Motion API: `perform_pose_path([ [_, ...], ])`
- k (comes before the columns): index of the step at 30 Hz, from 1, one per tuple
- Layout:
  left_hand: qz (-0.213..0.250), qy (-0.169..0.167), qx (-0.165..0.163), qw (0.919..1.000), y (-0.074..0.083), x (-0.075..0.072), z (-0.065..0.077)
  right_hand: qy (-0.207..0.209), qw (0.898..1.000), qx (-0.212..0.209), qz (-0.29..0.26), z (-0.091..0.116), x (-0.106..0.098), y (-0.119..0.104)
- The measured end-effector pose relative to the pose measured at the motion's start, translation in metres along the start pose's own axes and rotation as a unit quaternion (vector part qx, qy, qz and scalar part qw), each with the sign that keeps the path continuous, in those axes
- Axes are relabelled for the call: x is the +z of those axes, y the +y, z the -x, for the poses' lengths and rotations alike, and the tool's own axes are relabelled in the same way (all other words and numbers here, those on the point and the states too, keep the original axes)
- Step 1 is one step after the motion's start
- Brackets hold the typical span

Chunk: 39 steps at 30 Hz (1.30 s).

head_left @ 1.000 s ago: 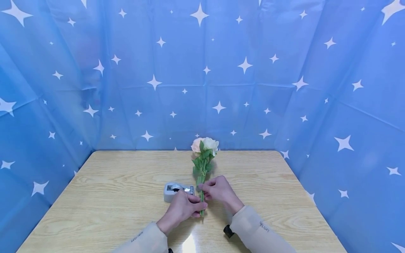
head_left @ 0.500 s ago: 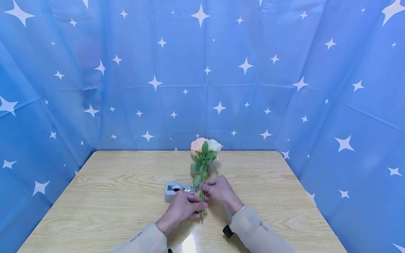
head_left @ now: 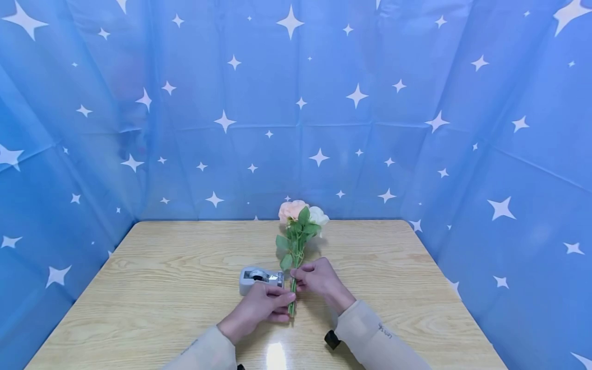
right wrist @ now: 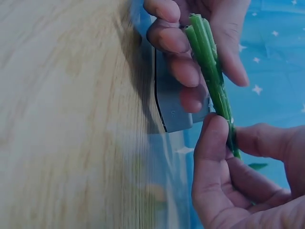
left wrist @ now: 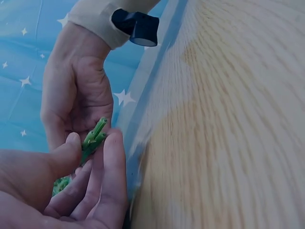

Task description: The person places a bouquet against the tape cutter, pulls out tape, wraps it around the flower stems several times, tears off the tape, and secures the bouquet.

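Observation:
A pink flower (head_left: pixel 291 210) and a white flower (head_left: pixel 318 216) are bunched together, with green leaves beneath the blooms. My right hand (head_left: pixel 322 280) pinches their stems (right wrist: pixel 209 62) between thumb and fingers, about midway along the bunch. Around the lower stems is my left hand (head_left: pixel 256 307), its fingers beside them and its thumb standing apart from them in the right wrist view. The cut stem ends point toward me and protrude past both hands. Just beyond my left hand sits a grey-white tape dispenser (head_left: pixel 246 287), partly hidden by that hand.
The wood-grain table (head_left: pixel 176 267) has rounded far corners. A blue curtain with white stars (head_left: pixel 296 144) encloses its back and sides. A dark wrist camera (head_left: pixel 331 339) sticks out from my right sleeve.
The bunch has turned a little, so the pink bloom shows more and the white one shifts right. My left hand has moved slightly left and its thumb has drawn back. My right hand stays put.

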<state>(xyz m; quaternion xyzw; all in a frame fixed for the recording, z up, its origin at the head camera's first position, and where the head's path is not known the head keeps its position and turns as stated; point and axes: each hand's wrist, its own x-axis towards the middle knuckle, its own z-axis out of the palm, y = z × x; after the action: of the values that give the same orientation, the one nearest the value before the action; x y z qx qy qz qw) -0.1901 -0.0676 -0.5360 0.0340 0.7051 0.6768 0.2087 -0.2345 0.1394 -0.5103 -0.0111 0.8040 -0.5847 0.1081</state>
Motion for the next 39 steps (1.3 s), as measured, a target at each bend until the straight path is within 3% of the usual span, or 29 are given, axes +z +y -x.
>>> perform_pose_path([
  [13,0.049,-0.063,-0.009,0.9968,-0.0030,-0.0066,0.0005,-0.032,0.999,-0.002,-0.021,-0.0027,-0.0010,0.0022],
  [25,0.053,-0.046,-0.011,0.9975,0.0013,-0.0030,-0.0004,-0.048,0.998,-0.003,-0.026,-0.0027,-0.0014,0.0003],
  [39,0.027,-0.014,0.007,0.9995,0.0023,0.0015,0.0016,-0.064,0.997,0.004,-0.050,-0.0040,-0.0008,0.0033],
])
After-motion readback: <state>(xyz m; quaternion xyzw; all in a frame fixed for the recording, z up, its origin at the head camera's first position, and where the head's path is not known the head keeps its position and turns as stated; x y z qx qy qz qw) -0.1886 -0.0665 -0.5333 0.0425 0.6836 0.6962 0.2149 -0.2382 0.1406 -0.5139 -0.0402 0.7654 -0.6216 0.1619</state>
